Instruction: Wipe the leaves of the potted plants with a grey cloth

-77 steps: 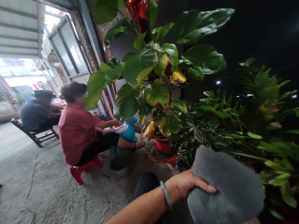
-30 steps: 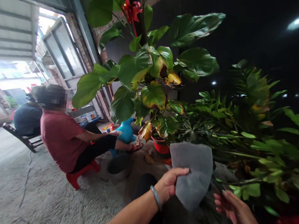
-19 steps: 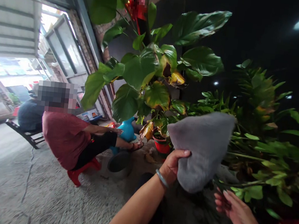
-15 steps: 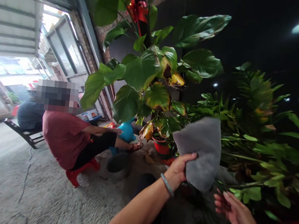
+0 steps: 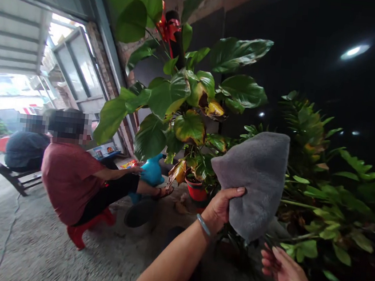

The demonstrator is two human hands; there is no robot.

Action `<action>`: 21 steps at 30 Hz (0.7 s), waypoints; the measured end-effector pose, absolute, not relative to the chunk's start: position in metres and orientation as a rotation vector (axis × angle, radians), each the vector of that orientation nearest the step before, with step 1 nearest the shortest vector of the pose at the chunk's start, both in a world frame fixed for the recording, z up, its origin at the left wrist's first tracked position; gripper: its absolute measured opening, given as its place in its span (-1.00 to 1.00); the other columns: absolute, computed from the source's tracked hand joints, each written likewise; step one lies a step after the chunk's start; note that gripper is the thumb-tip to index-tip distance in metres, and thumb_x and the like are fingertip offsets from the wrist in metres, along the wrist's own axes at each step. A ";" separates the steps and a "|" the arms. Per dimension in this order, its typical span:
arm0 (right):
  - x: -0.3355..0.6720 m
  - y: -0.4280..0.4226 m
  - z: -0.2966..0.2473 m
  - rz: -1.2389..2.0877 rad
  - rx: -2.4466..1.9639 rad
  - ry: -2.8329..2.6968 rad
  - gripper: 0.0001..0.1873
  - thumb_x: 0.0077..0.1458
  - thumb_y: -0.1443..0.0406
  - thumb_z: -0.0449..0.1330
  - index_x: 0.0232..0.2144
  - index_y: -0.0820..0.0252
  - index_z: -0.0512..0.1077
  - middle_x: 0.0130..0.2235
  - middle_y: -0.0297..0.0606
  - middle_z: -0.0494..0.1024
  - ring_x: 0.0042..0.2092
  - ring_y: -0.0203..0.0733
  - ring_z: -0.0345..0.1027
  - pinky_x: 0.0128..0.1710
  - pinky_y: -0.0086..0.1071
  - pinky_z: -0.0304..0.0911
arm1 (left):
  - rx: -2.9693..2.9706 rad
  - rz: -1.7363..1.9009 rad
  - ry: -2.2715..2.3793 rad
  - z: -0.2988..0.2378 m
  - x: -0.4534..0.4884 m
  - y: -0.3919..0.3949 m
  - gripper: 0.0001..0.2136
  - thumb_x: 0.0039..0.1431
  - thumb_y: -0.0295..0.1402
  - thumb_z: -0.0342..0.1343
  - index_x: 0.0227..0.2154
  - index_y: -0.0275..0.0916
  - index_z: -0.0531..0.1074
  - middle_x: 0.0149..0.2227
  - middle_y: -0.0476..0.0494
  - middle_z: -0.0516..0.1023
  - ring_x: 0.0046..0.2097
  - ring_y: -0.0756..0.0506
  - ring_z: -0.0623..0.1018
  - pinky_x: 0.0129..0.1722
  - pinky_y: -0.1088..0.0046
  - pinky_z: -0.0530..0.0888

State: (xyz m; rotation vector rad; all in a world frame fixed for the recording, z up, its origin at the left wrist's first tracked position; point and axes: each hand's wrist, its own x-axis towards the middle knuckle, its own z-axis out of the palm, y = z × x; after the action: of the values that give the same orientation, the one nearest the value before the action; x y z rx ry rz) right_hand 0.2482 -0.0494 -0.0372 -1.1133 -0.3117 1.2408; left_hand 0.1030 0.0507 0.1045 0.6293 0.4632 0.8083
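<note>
A person in a red shirt [image 5: 66,177] is sitting on a red stool [image 5: 89,226]. A second person in dark blue [image 5: 26,148] is sitting beyond, on a dark seat [image 5: 8,173]. A dark bucket [image 5: 138,213] is standing between the stool and a red pot [image 5: 196,190]. A large-leaved plant [image 5: 165,95] is rising above the pot, several leaves showing yellow and brown. A cable [image 5: 8,233] is lying across the floor [image 5: 42,246].

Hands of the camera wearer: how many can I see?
2: the left hand, gripping the grey cloth, which hides some of its fingers; and the right hand, lower right, beside green leaves.
</note>
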 end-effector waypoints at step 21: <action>0.248 -0.053 -0.024 1.283 -1.103 -0.282 -0.56 -0.67 0.07 0.52 -0.64 0.11 0.52 -0.58 -0.31 0.56 -0.53 -0.16 0.41 -0.55 -0.35 0.36 | 0.595 0.721 0.713 0.062 0.122 0.040 -0.76 -0.32 -0.54 0.25 -0.43 -0.35 0.54 -0.51 -0.10 0.59 -0.48 -0.07 0.52 -0.22 0.31 0.45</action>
State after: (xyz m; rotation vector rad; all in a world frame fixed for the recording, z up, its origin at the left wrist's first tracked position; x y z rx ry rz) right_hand 0.2478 -0.0526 -0.0242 -1.1031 -0.2825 1.2833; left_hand 0.1222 0.0397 0.0625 0.5951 0.7128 0.7213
